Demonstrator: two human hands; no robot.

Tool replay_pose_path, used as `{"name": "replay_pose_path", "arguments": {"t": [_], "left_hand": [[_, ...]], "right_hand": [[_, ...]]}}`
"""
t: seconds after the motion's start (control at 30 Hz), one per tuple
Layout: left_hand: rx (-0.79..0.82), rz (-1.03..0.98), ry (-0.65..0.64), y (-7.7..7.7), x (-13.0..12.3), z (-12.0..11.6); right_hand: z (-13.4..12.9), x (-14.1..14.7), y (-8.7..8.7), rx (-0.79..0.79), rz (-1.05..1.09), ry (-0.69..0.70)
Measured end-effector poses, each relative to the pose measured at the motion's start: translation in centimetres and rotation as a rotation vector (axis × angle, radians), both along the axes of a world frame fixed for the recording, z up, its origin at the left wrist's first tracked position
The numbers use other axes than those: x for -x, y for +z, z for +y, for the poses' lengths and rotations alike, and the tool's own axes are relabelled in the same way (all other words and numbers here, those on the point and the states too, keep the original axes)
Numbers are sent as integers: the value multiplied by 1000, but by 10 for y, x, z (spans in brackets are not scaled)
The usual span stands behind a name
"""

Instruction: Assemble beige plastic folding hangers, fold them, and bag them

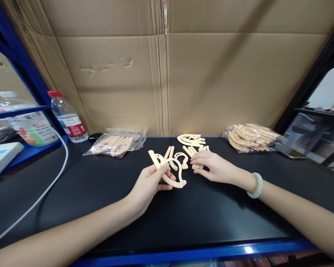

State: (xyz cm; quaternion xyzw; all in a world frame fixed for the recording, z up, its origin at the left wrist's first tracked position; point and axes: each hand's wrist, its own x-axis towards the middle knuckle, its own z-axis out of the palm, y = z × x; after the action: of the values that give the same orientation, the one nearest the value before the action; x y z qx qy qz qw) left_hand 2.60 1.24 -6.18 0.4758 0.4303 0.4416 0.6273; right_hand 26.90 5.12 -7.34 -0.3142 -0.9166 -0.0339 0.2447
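My left hand (pixel 151 181) is closed around cream plastic hanger parts (pixel 171 181), a curved arm and an S-shaped length meeting at a joint, raised a little above the black tabletop (pixel 161 222). Over a cluster of short, straight cream plastic pieces (pixel 189 151) is my right hand (pixel 210 163), its fingers curled down onto them; its fingertips partly hide what they grip. Between the hands lies a cream hook piece (pixel 184 160). Slim cream strips (pixel 172 152) rest just behind the left hand. Farther back is a small stack of curved cream arms (pixel 190 139).
Clear bags of cream parts lie at the back left (pixel 114 144) and back right (pixel 249 137), the latter beside a phone (pixel 289 151). A red-capped bottle (pixel 71 120) stands at left, near a white cable (pixel 54 176). A cardboard wall (pixel 114 74) closes off the back.
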Motion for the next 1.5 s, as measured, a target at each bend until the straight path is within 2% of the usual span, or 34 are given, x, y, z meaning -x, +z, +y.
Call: {"name": "replay_pose_path", "arguments": {"t": [0.37, 0.5, 0.57, 0.63, 0.73, 0.8, 0.9, 1.0, 1.1, 1.17, 1.23, 1.37, 1.5], "left_hand": [[-11, 34, -34, 1, 1, 2], [-91, 131, -97, 1, 2, 5], [-173, 196, -146, -1, 2, 7], [-233, 244, -178, -3, 2, 9], [-287, 289, -180, -5, 3, 11], [-358, 332, -171, -6, 3, 12], [-453, 379, -152, -4, 4, 13], [-521, 438, -128, -3, 6, 15], [-590, 498, -128, -1, 7, 16], [-602, 512, -149, 1, 7, 16], [-605, 518, -161, 3, 7, 15], [-717, 602, -113, 7, 9, 15], [-934, 853, -10, 3, 13, 19]], "right_hand": [[0, 5, 0, 27, 2, 3], [-2, 1, 2, 40, 44, 10], [-11, 6, 4, -38, 122, 33], [-23, 16, 7, -185, 153, 94], [-39, 33, 9, -401, -26, 210], [-44, 39, 7, -437, -142, 226], [-44, 39, 3, -326, -105, 175], [-43, 36, 3, -134, 147, 101], [-45, 36, 8, 193, 410, 95], [-46, 38, 12, 424, 507, 153], [-47, 39, 15, 571, 589, 194], [-44, 39, 15, 666, 852, 169], [-39, 39, 11, 714, 1084, 49]]}}
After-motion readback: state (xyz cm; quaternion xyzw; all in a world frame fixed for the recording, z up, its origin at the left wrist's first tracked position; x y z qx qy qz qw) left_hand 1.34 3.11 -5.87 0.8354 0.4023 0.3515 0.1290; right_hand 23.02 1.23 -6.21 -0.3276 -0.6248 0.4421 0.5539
